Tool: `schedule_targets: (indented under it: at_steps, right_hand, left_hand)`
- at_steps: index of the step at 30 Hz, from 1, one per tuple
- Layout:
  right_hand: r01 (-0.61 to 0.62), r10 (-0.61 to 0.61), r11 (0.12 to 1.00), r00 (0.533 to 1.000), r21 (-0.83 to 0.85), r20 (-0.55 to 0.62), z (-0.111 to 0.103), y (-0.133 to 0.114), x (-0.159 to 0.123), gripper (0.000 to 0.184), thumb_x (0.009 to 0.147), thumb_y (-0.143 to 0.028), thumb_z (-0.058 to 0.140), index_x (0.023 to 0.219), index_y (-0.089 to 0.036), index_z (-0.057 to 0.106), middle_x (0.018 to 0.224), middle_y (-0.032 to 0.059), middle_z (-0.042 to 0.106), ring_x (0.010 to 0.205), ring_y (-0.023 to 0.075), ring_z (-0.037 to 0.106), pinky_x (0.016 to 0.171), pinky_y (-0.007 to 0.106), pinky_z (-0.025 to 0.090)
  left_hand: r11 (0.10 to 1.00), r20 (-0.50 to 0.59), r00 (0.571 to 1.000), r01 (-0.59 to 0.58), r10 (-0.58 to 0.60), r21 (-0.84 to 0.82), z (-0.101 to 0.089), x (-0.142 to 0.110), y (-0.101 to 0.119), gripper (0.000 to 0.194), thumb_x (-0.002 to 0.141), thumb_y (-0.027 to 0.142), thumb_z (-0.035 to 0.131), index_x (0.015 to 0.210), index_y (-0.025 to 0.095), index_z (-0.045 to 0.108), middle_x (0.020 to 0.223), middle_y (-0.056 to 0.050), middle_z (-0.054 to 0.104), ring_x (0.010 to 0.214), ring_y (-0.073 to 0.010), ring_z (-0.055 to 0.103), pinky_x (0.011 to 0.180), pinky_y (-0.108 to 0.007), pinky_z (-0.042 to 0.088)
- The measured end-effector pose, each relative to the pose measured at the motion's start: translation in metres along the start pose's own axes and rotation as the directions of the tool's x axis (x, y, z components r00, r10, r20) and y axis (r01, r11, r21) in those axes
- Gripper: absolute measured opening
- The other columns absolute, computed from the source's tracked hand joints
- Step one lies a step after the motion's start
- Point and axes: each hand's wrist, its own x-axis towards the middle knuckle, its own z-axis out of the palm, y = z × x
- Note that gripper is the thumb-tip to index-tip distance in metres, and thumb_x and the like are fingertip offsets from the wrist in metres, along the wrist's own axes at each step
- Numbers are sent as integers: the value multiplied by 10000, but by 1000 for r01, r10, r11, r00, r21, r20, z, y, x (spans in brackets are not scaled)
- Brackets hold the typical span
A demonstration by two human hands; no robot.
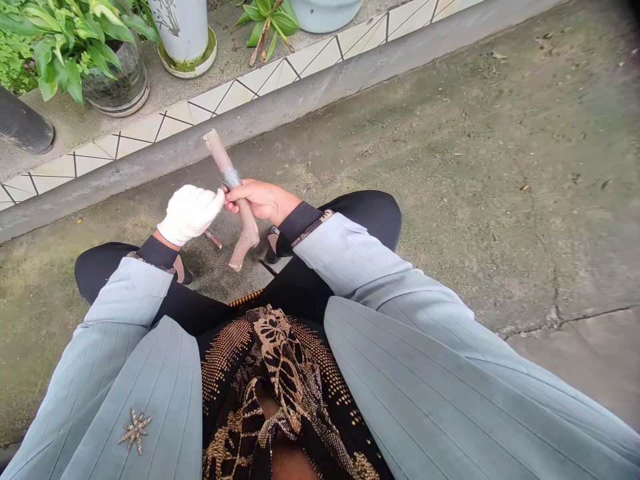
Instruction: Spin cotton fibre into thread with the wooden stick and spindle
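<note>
My right hand (263, 202) is closed around a forked stick (247, 223) in a narrow grip, and its fingers lie across the stick just below a grey wrap (231, 177). The long axis of the stick goes from upper left, where the thin end points to the kerb (280, 110), down to lower right, where the forked end comes back toward my lap. So the stick is in front of me, held above the concrete (450, 167), and my right hand is the nearer one because it holds it. My left hand (190, 215), in a white glove, is just beside, with its fingertips (219, 199) at the wrap, but I cannot tell if they pinch something. I count one stick, one wrap, two hands and one glove. One small reddish piece (213, 239) is below the left hand. Behind the kerb stand two white pots (183, 33) and one glass pot (116, 77).
</note>
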Motion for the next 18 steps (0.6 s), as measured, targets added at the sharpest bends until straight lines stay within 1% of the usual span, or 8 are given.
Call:
schedule_targets:
  at_steps: [2, 5, 9, 11, 14, 18]
  right_hand:
    - [-6, 6, 1000, 1000, 6, 8, -2, 1, 1, 201, 808, 65, 641, 822, -127, 581, 613, -6, 605, 549, 77, 558, 530, 148, 475]
    - [-21, 20, 1000, 999, 13, 30, -5, 1, 2, 207, 794, 50, 681, 843, -128, 587, 623, -5, 615, 557, 81, 565, 541, 151, 486]
    - [-47, 46, 999, 998, 15, 33, -6, 1, 2, 200, 805, 39, 672, 858, -133, 584, 629, 1, 628, 559, 88, 572, 544, 160, 503]
    - [-57, 56, 998, 998, 15, 31, -6, 1, 2, 196, 812, 37, 662, 858, -134, 581, 628, 0, 629, 554, 86, 567, 541, 161, 507]
    - [-63, 62, 998, 997, 14, 39, -4, -1, 0, 199, 814, 51, 638, 867, -131, 578, 632, -2, 631, 555, 82, 568, 541, 157, 508]
    - [-55, 55, 999, 996, -1, 64, -3, -1, -1, 251, 794, 65, 668, 873, -145, 557, 630, -17, 614, 554, 80, 558, 536, 156, 496]
  left_hand:
    - [1000, 12, 1000, 18, -17, -24, -3, 1, 2, 424, 1102, 407, 421, 1308, 186, 718, 942, -145, 716, 915, -300, 730, 944, -520, 519]
    - [1000, 20, 1000, 12, -12, -25, -6, 2, 5, 425, 1095, 400, 419, 1305, 185, 719, 940, -152, 719, 922, -302, 726, 945, -524, 527]
    - [997, 32, 998, 50, -48, -57, -9, 1, 6, 430, 1088, 439, 455, 1320, 192, 720, 951, -153, 718, 944, -311, 727, 967, -532, 523]
    - [996, 35, 997, 65, -63, -62, -10, 1, 6, 450, 1093, 454, 443, 1331, 188, 718, 948, -150, 714, 953, -317, 730, 971, -532, 520]
    - [998, 31, 998, 52, -51, -45, -10, 0, 5, 462, 1099, 436, 413, 1332, 177, 717, 946, -155, 715, 951, -319, 734, 955, -529, 524]
    - [998, 28, 999, 36, -35, -46, -8, -2, 3, 424, 1077, 411, 467, 1334, 187, 718, 952, -160, 725, 955, -319, 738, 954, -533, 534]
